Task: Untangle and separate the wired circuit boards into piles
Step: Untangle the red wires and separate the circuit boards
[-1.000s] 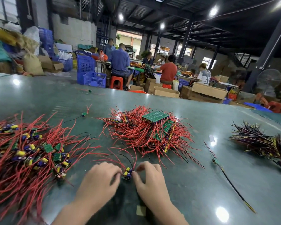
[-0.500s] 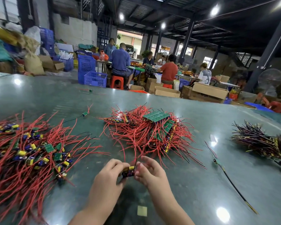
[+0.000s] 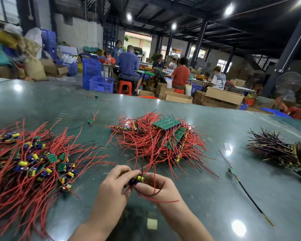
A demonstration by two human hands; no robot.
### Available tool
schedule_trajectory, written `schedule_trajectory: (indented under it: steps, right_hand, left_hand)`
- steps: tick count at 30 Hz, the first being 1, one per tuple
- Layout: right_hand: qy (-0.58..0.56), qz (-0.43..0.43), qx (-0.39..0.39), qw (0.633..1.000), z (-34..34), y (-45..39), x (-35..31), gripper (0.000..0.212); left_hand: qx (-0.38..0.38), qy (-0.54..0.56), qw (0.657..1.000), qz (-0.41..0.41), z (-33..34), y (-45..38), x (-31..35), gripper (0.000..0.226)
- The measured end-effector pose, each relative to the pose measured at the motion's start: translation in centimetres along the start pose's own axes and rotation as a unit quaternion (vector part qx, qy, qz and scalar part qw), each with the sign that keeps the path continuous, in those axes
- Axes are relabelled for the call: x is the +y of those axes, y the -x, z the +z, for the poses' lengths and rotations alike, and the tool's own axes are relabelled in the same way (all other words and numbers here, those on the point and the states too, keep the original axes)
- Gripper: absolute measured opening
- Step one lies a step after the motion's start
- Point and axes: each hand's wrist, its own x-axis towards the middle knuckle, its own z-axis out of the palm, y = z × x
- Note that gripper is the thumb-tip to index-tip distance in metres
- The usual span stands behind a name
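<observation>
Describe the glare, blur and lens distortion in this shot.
Head view: the ceiling lamps mirror as white glare spots on the glossy table; the wide lens bends the table's far edge and tilts the pillars; the left hand, right hand and the small board they hold are fairly sharp; the far left background looks smeared.

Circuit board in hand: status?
Both hands, left and right, pinch one small circuit board above the table. Its red and black wires loop over the right hand. Red pile lies just behind, apart from the board.
</observation>
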Motion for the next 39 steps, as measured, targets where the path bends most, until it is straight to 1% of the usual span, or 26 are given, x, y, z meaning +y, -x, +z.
schedule_trajectory:
  steps: [1,3,5,7,8,9,10,12,13,14,15,18,20,21,23,25,26,28,31,34,36,37,39]
  right_hand:
    - [-0.004,-0.005,0.015,1.0,-0.1,0.0,0.1,0.016]
    - [0.0,-0.013,0.02,1.0,0.1,-0.1,0.1,0.011]
    - [0.025,-0.041,0.024,0.999,0.2,-0.3,-0.1,0.011]
    - [0.036,-0.072,0.037,0.996,0.0,-0.4,-0.4,0.015]
    - [0.033,-0.077,0.04,0.996,-0.3,-0.4,-0.6,0.019]
    - [0.026,-0.075,0.041,0.996,-0.6,-0.5,-0.6,0.02]
    - [0.017,-0.069,0.037,0.997,-0.9,-0.5,-0.6,0.019]
    - [0.017,-0.054,0.025,0.998,-1.3,-0.5,-0.6,0.018]
    - [0.024,-0.047,0.016,0.998,-1.5,-0.5,-0.6,0.021]
    - [0.028,-0.041,0.005,0.999,-1.6,-0.4,-0.6,0.025]
    - [0.027,-0.034,-0.005,0.999,-1.7,-0.4,-0.6,0.027]
    - [-0.032,-0.003,-0.039,0.999,-1.9,-0.7,-0.6,0.034]
    - [-0.088,0.022,-0.031,0.995,-1.8,-0.9,-0.6,0.035]
    - [-0.093,0.024,-0.013,0.995,-1.7,-1.1,-0.5,0.031]
    - [-0.029,0.011,0.031,0.999,-1.7,-1.1,-0.3,0.02]
    - [0.054,-0.014,0.044,0.997,-1.7,-1.0,-0.2,0.012]
    - [0.076,-0.022,0.042,0.996,-1.7,-0.9,-0.2,0.013]
    - [0.099,-0.032,0.036,0.994,-1.8,-0.8,-0.3,0.014]
    - [0.124,-0.039,0.04,0.991,-1.8,-0.8,-0.3,0.013]
    - [0.126,-0.038,0.044,0.99,-1.6,-0.8,-0.2,0.015]
    - [0.131,-0.039,0.052,0.989,-1.5,-0.8,-0.2,0.012]
    - [0.14,-0.043,0.056,0.988,-1.5,-0.8,-0.3,0.009]
    - [0.152,-0.048,0.053,0.986,-1.5,-0.7,-0.3,0.011]
  left_hand:
    - [-0.002,-0.003,1.0,0.007,0.0,0.0,0.0,0.059]
    - [0.0,-0.001,1.0,0.007,0.0,0.0,0.0,0.059]
    - [0.004,0.008,1.0,0.009,0.0,0.1,-0.1,0.069]
    - [0.023,0.06,0.998,-0.009,0.1,0.1,0.2,0.075]
    - [0.03,0.119,0.991,-0.053,0.1,-0.1,0.4,0.075]
    - [0.029,0.202,0.972,-0.119,0.2,-0.2,0.6,0.072]
    - [0.018,0.292,0.937,-0.191,0.3,-0.4,0.6,0.064]
    - [-0.029,0.436,0.84,-0.321,0.6,-0.8,0.5,0.034]
    - [-0.051,0.474,0.801,-0.362,0.6,-0.8,0.6,0.02]
    - [-0.064,0.493,0.779,-0.383,0.6,-0.8,0.6,0.013]
    - [-0.067,0.503,0.768,-0.39,0.5,-0.7,0.6,0.01]
    - [-0.066,0.531,0.753,-0.384,0.3,-0.7,0.4,0.014]
    - [-0.064,0.537,0.75,-0.38,0.2,-0.7,0.1,0.017]
    - [-0.069,0.536,0.753,-0.376,0.2,-0.6,0.1,0.016]
    - [-0.083,0.532,0.759,-0.366,0.2,-0.6,0.1,0.016]
    - [-0.085,0.523,0.763,-0.369,0.3,-0.6,0.2,0.016]
    - [-0.081,0.52,0.764,-0.374,0.3,-0.6,0.1,0.016]
    - [-0.079,0.514,0.769,-0.372,0.3,-0.6,0.1,0.016]
    - [-0.09,0.492,0.79,-0.353,0.2,-0.5,0.1,0.015]
    - [-0.081,0.463,0.812,-0.346,0.2,-0.5,0.1,0.017]
    - [-0.079,0.446,0.823,-0.343,0.2,-0.4,0.0,0.019]
    - [-0.081,0.44,0.827,-0.341,0.2,-0.4,-0.1,0.019]
    - [-0.087,0.435,0.831,-0.336,0.2,-0.3,-0.2,0.02]
